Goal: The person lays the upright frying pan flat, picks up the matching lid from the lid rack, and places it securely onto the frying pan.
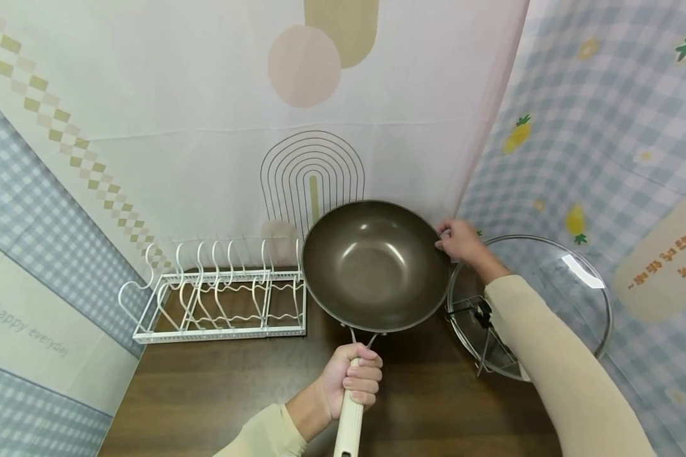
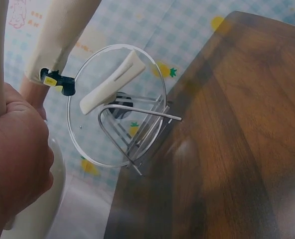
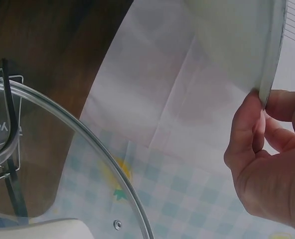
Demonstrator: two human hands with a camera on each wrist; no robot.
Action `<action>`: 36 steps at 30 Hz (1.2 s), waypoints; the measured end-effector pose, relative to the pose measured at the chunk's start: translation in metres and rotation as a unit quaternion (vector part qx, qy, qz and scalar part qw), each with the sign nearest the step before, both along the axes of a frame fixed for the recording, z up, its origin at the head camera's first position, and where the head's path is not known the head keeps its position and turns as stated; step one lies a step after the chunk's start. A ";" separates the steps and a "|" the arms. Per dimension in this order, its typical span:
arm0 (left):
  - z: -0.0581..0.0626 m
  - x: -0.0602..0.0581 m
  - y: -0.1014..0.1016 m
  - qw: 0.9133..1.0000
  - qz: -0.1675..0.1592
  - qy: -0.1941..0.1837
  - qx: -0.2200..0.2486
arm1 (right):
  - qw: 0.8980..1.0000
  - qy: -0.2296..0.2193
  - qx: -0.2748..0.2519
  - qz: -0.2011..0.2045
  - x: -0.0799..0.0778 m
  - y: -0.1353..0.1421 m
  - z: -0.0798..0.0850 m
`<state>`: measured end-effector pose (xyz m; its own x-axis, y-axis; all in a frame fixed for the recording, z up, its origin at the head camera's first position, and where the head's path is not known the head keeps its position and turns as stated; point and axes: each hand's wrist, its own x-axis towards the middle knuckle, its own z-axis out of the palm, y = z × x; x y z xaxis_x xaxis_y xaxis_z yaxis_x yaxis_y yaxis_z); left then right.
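Observation:
A wok (image 1: 371, 266) with a dark brown inside and a cream outside is held over the table, its bowl facing me in the head view. My left hand (image 1: 354, 377) grips its cream handle (image 1: 350, 424), fingers wrapped round the upper part. At the right side of the rim, my right hand (image 1: 460, 241) pinches the edge between thumb and fingers. The right wrist view shows that pinch (image 3: 264, 99) closely, with the wok's pale outer wall (image 3: 232, 45) above it. In the left wrist view my left fist (image 2: 20, 164) partly hides the wok.
On the right a glass lid (image 1: 583, 304) with a cream handle (image 2: 112, 82) leans in a metal wire stand (image 1: 483, 343), under my right forearm. A white rack (image 1: 223, 336) with several curved dividers stands on the brown table (image 1: 234, 381) at left. Patterned cloths (image 1: 206, 76) hang behind and beside.

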<state>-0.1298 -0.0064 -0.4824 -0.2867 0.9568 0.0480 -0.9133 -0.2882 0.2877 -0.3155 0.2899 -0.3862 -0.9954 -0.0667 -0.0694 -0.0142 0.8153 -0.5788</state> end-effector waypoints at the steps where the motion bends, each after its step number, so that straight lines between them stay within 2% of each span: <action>1: 0.001 0.000 0.000 1.000 0.004 0.003 -0.008 | 1.000 -0.004 -0.005 0.000 0.001 0.001 0.000; 7: 0.006 0.003 0.000 0.997 0.034 0.015 -0.067 | 1.000 -0.011 -0.017 -0.012 0.005 0.002 0.002; 12: 0.009 0.005 0.000 0.991 0.049 0.016 -0.124 | 1.000 -0.004 -0.009 -0.016 0.007 0.004 0.003; 16: 0.009 0.006 -0.002 0.985 0.058 0.031 -0.162 | 1.000 0.000 -0.007 -0.012 0.009 0.006 0.002; 24: 0.008 0.003 -0.009 0.958 0.086 0.086 -0.260 | 1.000 0.007 -0.015 -0.014 0.017 0.011 0.001; 32: 0.005 0.000 -0.015 0.937 0.098 0.130 -0.308 | 0.999 -0.024 -0.021 -0.020 0.024 0.009 -0.001; 36: 0.003 -0.001 -0.018 0.920 0.111 0.153 -0.344 | 0.999 -0.029 -0.019 -0.022 0.024 0.008 -0.003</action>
